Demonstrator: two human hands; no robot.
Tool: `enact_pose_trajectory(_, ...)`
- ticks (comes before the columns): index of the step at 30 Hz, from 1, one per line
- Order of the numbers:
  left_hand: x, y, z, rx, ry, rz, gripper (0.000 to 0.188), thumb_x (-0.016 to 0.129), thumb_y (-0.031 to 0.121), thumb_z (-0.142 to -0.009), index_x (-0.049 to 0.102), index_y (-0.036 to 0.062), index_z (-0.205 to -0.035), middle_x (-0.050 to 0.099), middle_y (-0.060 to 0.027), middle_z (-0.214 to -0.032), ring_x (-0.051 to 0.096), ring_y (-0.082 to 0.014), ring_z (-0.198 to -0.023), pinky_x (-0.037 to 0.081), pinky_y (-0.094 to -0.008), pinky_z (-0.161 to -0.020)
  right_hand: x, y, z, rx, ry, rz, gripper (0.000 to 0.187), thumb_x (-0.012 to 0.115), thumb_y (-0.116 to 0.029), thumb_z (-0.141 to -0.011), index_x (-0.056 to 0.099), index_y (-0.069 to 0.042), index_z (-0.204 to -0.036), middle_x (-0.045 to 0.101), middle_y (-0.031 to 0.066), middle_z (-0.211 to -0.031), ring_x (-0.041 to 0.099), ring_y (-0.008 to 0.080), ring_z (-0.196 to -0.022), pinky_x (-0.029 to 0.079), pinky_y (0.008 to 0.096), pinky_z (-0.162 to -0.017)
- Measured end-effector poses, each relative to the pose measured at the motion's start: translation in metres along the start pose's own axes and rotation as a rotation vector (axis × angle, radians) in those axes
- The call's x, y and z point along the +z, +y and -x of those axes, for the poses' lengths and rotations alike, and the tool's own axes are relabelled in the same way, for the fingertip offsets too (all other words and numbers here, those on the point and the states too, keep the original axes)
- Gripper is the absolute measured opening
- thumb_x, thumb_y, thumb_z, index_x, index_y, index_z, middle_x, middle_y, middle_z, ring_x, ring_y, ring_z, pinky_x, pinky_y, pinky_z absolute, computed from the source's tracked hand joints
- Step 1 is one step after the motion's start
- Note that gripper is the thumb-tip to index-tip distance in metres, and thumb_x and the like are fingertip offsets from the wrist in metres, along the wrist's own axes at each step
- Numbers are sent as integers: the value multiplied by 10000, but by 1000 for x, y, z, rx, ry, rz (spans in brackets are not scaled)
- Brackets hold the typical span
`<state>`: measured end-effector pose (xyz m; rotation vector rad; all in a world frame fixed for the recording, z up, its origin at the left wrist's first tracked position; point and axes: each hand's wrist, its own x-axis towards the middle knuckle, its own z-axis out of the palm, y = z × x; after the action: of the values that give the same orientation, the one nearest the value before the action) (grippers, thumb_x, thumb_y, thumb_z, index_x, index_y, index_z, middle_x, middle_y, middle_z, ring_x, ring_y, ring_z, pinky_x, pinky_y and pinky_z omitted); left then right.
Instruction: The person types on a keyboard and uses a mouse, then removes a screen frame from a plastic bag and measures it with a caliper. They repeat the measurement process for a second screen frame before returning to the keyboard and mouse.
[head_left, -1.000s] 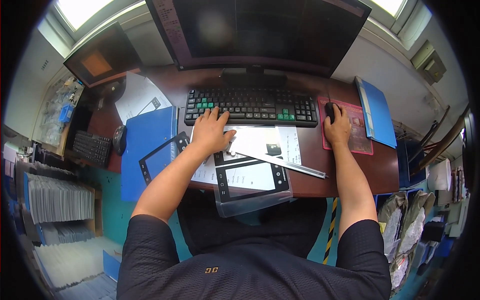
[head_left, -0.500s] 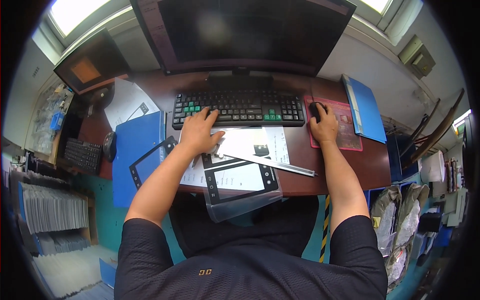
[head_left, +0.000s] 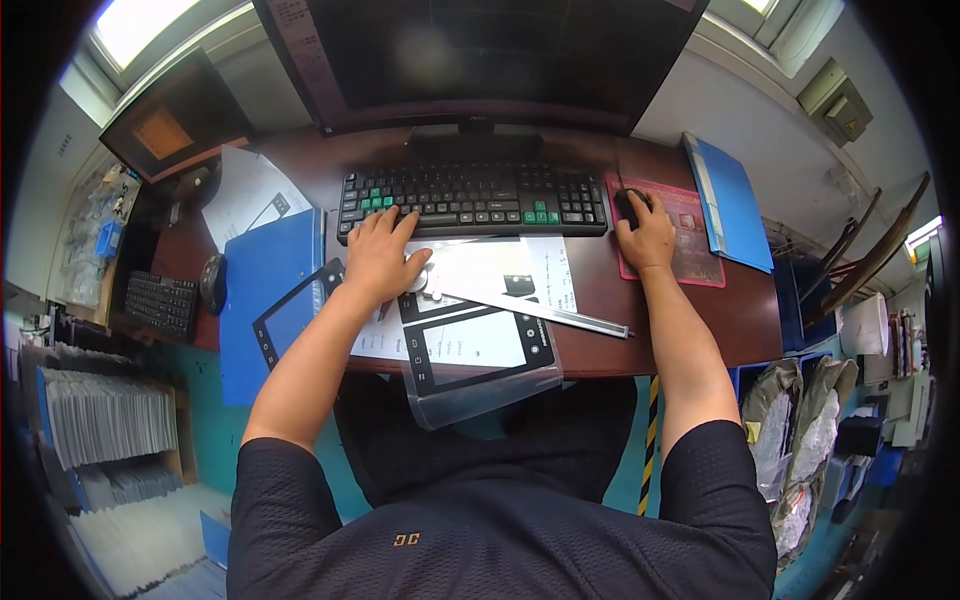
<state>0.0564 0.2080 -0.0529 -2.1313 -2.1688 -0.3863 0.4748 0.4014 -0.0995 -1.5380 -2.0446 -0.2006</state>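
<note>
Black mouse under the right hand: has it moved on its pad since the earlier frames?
No, not visibly: against the pink mouse pad, the black mouse keeps its place near the upper-left corner, under the right hand.

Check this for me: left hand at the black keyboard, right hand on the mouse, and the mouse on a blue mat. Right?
Not quite: the head view shows a pinkish-red mat, not a blue one. The left hand is at the black keyboard and the right hand on the mouse.
</note>
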Motion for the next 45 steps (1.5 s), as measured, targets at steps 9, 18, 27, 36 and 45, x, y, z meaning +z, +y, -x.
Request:
enact_pose_trajectory(9,-2,-1,2,-4,-41,-52,637,664,470,-918,556,143,-1453,519,-249,-1488,454,-424,-1399,353,-532,-1117,-3,3,-4,39,28,57,597,655,-276,-798,622,-184,-1387,582,160,-1412,611,390,-1207,493,533,-987)
enact_pose_trajectory(18,3,-22,-24,0,26,-65,659,607,528,-945,519,178,-1497,568,-191,-1440,431,-419,-1414,323,-540,-1140,1,-4,-2,72,-10,53,597,646,-276,-806,610,-189,-1395,571,148,-1424,602,380,-1226,481,526,-1002)
enact_pose_trajectory(27,-5,-9,-55,-50,-92,-25,669,633,545,-925,549,172,-1474,591,-186,-1387,468,-390,-1354,355,-536,-1105,2,-1,-3,79,-22,46,602,641,-285,-813,596,-189,-1405,550,153,-1441,603,387,-1215,472,540,-1009)
enact_pose_trajectory(36,16,0,-66,-100,36,-8,529,653,525,-920,722,107,-1236,493,-246,-1489,413,-423,-1416,332,-548,-1141,-10,-4,-2,-69,99,105,513,669,-290,-839,639,-165,-1335,555,166,-1424,573,384,-1246,443,522,-1034)
enact_pose_trajectory(45,22,-62,-35,-163,117,50,642,684,424,-927,551,73,-1448,449,-302,-1508,426,-465,-1396,382,-512,-1141,-26,-79,25,-352,-22,-131,345,722,-401,-880,759,-136,-1100,567,228,-1426,496,422,-1343,360,530,-1115)
